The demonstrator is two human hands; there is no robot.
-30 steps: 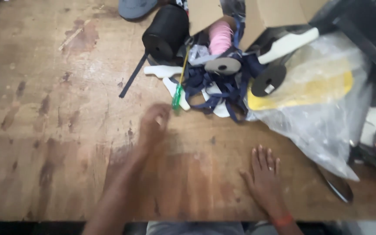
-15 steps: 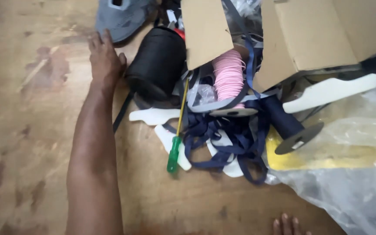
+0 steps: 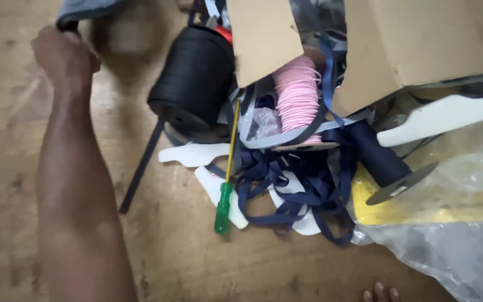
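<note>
The person's left hand [image 3: 65, 53] is stretched out to the far corner of the wooden table [image 3: 12, 168], fist clenched around the edge of a grey fabric piece [image 3: 85, 8] that pokes in from the top of the frame; the knuckles are bunched tight, so it reads like a pulling grip rather than a light touch, though most of the fabric is out of view and a bit blurred. Just to the side of that grip sits a fat black ribbon spool [image 3: 194, 75], lying on its side with a loose black strip trailing off it toward the person. Further from the grip there's a pink cord spool [image 3: 297, 92] wedged under a cardboard box [image 3: 415, 45], probably because the whole pile spilled out of it. A green-handled screwdriver [image 3: 223, 208] lies nearer the person than the fist, its shaft slanting up into a tangle of navy blue ribbon [image 3: 303, 196]. White flat cut-out shapes [image 3: 194, 155] sit under the tangle, and a clear plastic bag [image 3: 454, 246] slumps well away from the grip. The right hand [image 3: 380, 293] only shows fingertips at the bottom edge, so can't tell if it's holding anything.
</note>
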